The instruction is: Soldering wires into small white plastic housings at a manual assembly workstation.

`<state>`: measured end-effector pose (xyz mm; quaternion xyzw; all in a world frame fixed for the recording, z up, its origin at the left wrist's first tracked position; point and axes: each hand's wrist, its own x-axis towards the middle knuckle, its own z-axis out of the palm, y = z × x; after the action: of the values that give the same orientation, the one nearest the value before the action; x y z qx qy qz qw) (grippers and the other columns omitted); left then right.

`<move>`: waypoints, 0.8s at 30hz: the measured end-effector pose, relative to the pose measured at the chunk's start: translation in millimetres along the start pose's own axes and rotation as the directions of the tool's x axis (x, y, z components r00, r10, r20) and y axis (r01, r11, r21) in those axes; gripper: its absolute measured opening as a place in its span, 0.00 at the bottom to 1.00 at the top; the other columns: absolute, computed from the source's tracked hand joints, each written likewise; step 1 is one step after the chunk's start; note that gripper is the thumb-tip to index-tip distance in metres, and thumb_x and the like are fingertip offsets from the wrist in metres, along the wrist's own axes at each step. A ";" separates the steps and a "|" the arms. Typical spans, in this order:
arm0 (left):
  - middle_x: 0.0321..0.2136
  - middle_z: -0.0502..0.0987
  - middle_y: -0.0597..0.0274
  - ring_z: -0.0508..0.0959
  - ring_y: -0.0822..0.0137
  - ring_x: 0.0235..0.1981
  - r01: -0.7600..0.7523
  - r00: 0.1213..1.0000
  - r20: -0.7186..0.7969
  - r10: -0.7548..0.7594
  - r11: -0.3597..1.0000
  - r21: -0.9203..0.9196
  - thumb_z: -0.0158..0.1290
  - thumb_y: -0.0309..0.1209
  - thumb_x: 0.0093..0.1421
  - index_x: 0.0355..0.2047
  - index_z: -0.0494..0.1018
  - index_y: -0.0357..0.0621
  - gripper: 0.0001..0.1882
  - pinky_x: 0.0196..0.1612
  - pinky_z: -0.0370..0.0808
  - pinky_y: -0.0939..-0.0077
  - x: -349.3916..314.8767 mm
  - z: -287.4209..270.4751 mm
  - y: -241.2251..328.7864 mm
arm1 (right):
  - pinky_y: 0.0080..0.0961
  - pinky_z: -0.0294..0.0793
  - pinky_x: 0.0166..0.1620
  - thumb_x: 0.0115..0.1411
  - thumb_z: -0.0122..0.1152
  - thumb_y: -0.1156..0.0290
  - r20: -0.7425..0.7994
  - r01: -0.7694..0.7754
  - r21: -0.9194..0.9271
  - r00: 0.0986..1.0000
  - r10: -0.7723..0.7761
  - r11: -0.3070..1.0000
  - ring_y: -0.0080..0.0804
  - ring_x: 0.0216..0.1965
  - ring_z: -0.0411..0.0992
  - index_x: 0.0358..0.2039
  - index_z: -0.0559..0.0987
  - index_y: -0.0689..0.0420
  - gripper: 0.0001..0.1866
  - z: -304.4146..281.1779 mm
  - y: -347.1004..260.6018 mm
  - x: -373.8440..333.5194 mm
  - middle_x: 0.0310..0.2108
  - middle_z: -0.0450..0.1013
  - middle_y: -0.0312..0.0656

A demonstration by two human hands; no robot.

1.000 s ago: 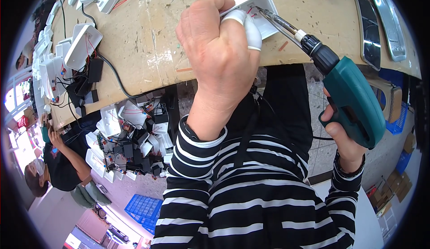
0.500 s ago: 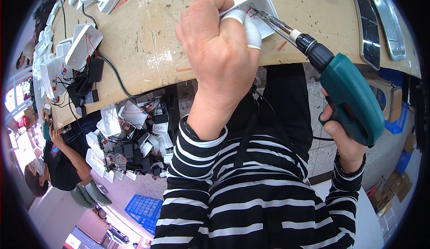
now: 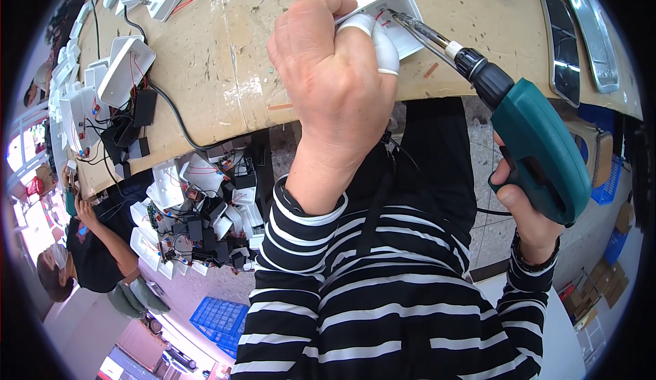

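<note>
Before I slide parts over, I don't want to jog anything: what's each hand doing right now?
Left hand: closed, holding the white plastic housing.
Right hand: closed around the green soldering gun.

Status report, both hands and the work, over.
Left hand holding white casing. Right hand holding green tool, tip over casing. Left hand partly hides casing.

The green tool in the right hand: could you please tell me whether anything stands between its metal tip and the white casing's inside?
Nothing visible does: the green tool has its metal tip inside the white casing, near the red wires. The left hand has its white-covered fingers beside the tip, not across its path.
</note>
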<state>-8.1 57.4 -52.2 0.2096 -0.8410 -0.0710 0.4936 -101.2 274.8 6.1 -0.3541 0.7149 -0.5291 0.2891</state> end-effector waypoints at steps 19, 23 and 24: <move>0.31 0.68 0.56 0.66 0.61 0.31 0.025 1.000 0.017 -0.025 1.000 -0.010 0.51 0.22 0.36 0.14 0.65 0.34 0.05 0.35 0.60 0.69 -0.2 0.0 0.6 | 0.18 0.69 0.31 0.44 0.66 0.69 -0.016 -0.049 0.094 0.999 0.051 0.994 0.24 0.28 0.69 0.52 0.62 0.65 0.35 6.6 8.0 -0.9 0.42 0.69 0.53; 0.30 0.68 0.55 0.66 0.61 0.31 0.028 1.000 0.012 -0.028 0.999 -0.016 0.51 0.22 0.35 0.14 0.65 0.34 0.06 0.35 0.61 0.69 -0.2 0.2 0.7 | 0.17 0.69 0.31 0.44 0.66 0.69 0.005 -0.116 0.101 0.993 0.116 0.988 0.24 0.28 0.69 0.52 0.62 0.64 0.35 6.8 5.0 0.1 0.41 0.69 0.53; 0.30 0.68 0.55 0.66 0.61 0.31 0.030 0.999 0.012 -0.030 0.999 -0.016 0.51 0.22 0.35 0.14 0.65 0.34 0.06 0.35 0.61 0.69 -0.5 0.2 0.6 | 0.17 0.69 0.31 0.44 0.66 0.69 0.006 -0.116 0.101 0.993 0.116 0.988 0.24 0.28 0.69 0.52 0.62 0.64 0.35 6.2 4.6 0.6 0.41 0.69 0.53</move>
<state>-8.3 58.1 -52.5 0.2178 -0.8401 -0.0862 0.4892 -97.7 271.8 0.0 -0.2967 0.7068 -0.5468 0.3367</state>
